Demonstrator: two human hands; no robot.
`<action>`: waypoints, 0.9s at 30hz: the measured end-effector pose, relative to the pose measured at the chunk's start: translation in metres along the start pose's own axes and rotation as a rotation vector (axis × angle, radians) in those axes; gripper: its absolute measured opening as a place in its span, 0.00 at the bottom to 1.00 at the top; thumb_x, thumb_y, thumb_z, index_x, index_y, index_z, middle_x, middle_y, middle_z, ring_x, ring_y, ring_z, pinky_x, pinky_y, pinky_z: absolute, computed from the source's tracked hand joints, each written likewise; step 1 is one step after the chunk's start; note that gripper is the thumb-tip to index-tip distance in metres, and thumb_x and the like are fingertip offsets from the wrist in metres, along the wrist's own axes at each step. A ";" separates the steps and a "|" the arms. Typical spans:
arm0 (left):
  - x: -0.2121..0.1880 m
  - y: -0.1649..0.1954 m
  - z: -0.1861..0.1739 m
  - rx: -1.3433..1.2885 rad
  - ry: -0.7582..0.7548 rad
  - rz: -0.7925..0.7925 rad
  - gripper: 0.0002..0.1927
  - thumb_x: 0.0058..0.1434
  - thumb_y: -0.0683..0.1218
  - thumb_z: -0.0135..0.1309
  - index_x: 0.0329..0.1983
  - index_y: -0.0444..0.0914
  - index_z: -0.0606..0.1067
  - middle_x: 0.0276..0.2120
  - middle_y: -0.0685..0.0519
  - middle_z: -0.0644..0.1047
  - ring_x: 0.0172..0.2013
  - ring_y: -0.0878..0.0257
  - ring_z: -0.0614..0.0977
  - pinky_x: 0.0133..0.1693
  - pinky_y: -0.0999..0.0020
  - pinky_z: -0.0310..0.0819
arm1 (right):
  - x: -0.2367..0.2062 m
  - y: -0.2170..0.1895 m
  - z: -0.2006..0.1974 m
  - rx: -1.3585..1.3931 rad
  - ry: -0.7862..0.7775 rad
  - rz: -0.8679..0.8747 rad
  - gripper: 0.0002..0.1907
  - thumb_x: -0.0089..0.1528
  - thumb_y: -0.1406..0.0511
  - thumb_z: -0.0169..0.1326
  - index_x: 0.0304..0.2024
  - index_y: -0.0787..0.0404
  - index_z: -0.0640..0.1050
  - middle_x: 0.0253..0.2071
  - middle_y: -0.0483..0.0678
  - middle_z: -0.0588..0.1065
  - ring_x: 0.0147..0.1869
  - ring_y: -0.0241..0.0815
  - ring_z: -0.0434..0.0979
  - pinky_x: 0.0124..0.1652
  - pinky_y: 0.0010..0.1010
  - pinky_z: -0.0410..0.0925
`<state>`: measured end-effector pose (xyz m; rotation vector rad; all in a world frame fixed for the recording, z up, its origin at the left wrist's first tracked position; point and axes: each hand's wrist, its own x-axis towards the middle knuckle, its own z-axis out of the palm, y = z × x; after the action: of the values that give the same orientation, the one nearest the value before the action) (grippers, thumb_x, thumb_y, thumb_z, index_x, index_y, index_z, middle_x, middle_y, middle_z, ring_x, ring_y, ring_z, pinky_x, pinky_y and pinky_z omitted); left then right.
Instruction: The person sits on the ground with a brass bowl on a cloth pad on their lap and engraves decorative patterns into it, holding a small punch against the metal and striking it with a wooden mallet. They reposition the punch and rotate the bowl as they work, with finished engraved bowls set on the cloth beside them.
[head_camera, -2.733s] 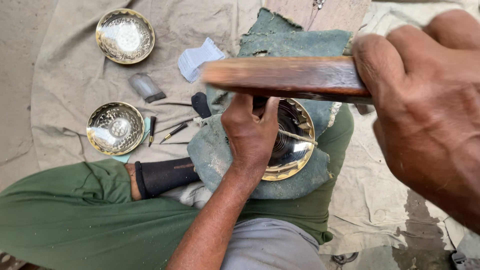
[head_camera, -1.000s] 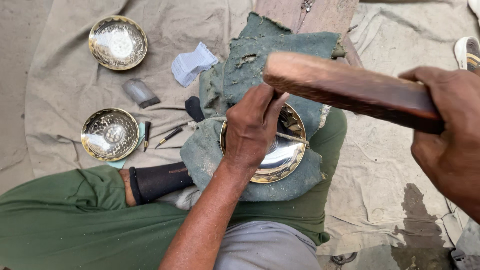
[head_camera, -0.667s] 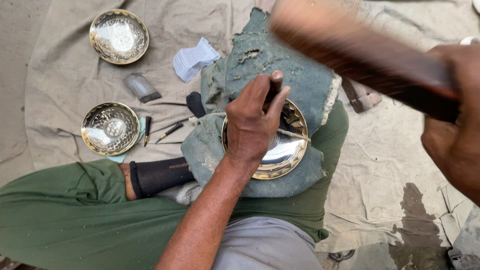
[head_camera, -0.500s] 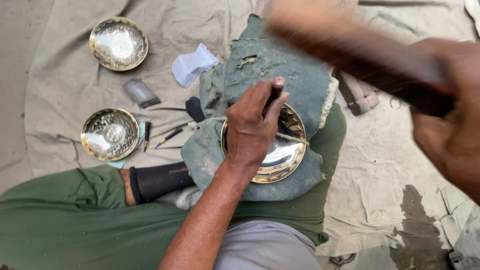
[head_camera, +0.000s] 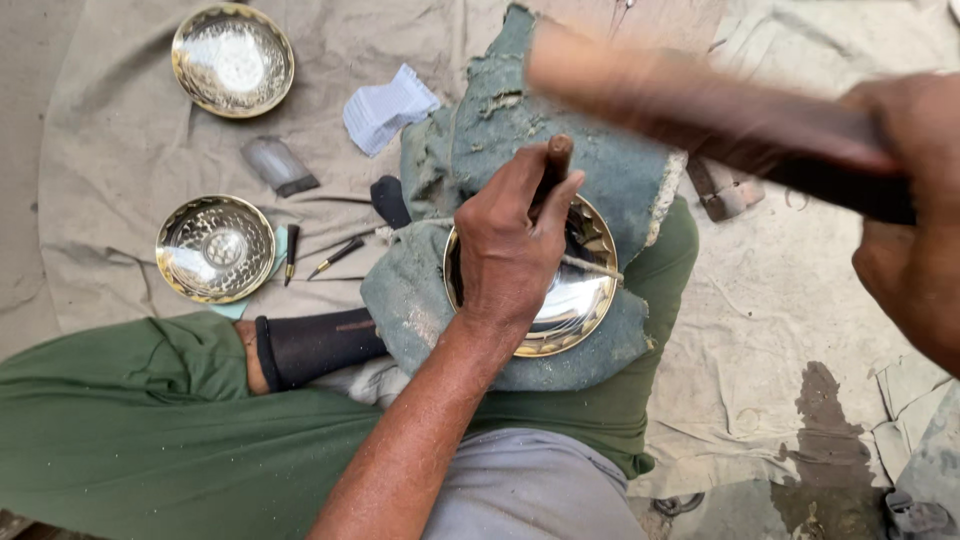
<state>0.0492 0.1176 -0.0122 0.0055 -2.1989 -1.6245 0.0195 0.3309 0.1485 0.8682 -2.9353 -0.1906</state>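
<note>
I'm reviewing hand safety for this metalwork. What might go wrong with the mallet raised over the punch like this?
The wooden mallet in the right hand is blurred and raised above the punch. The left hand grips that punch close to its top, so a slightly off swing might strike the fingers. The brass bowl rests only on a soft green cloth pad on the lap, so it might slip.

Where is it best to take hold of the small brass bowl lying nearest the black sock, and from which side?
Grip the small brass bowl by its raised rim, from above on its far-left edge. It lies mouth up and flat on the canvas sheet, and thin tools crowd its right side, so the left rim is freer for fingers.
</note>
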 end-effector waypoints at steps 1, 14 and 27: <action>-0.001 0.001 0.000 0.026 0.015 0.002 0.12 0.67 0.43 0.61 0.51 0.36 0.74 0.37 0.48 0.81 0.38 0.58 0.87 0.38 0.65 0.83 | 0.000 0.000 0.000 0.014 -0.002 0.005 0.19 0.66 0.79 0.55 0.60 0.71 0.73 0.40 0.59 0.74 0.36 0.49 0.75 0.41 0.38 0.73; -0.004 -0.002 0.002 0.036 0.050 -0.066 0.12 0.66 0.42 0.62 0.45 0.33 0.71 0.32 0.45 0.80 0.34 0.55 0.86 0.34 0.62 0.81 | 0.026 -0.026 -0.020 -0.264 -0.076 -0.028 0.20 0.59 0.76 0.59 0.54 0.66 0.76 0.34 0.56 0.75 0.35 0.46 0.76 0.42 0.38 0.73; -0.009 -0.007 0.006 0.032 0.010 -0.104 0.14 0.66 0.43 0.64 0.44 0.34 0.70 0.32 0.45 0.80 0.35 0.57 0.87 0.32 0.63 0.82 | 0.036 -0.029 -0.016 -0.142 0.007 -0.031 0.13 0.64 0.80 0.53 0.51 0.71 0.75 0.34 0.61 0.75 0.29 0.48 0.75 0.29 0.34 0.71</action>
<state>0.0539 0.1230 -0.0233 0.1392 -2.2510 -1.6403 0.0064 0.2859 0.1613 0.8920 -2.8612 -0.3920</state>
